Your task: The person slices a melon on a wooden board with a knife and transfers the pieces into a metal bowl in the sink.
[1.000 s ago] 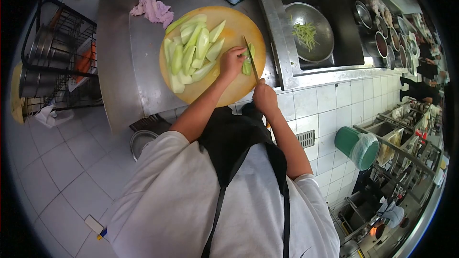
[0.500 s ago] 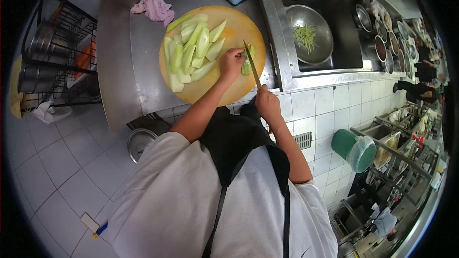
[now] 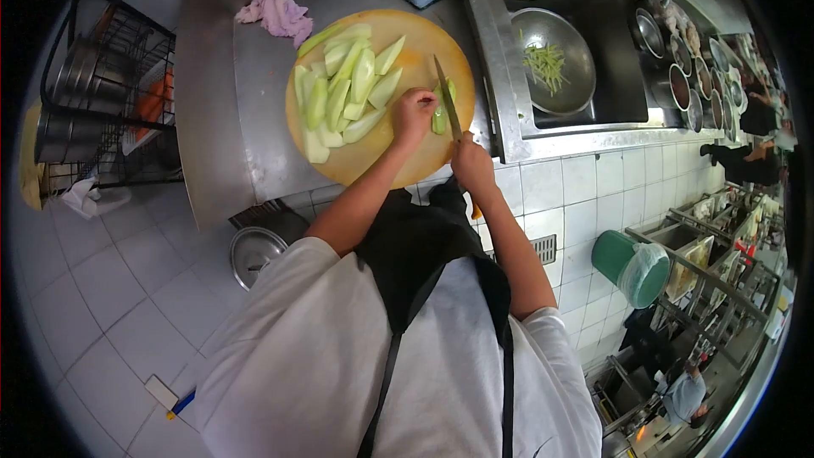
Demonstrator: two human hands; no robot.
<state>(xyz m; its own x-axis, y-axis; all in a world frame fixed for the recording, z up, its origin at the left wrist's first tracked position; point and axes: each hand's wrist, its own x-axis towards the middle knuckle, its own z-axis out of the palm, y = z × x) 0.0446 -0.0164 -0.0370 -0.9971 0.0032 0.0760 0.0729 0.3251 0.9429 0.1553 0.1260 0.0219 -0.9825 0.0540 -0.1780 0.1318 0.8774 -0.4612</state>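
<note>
at upper centre of the frame, on the round board on the steel worktop, the left hand presses down a green piece with curled fingers. right hand is closed round the knife, its blade against that piece. pale slices lie heaped on the board's left. pink cloth lies at upper left, bowl in the sink to the right.

White tiled floor, steel counter, sunken sink.
</note>
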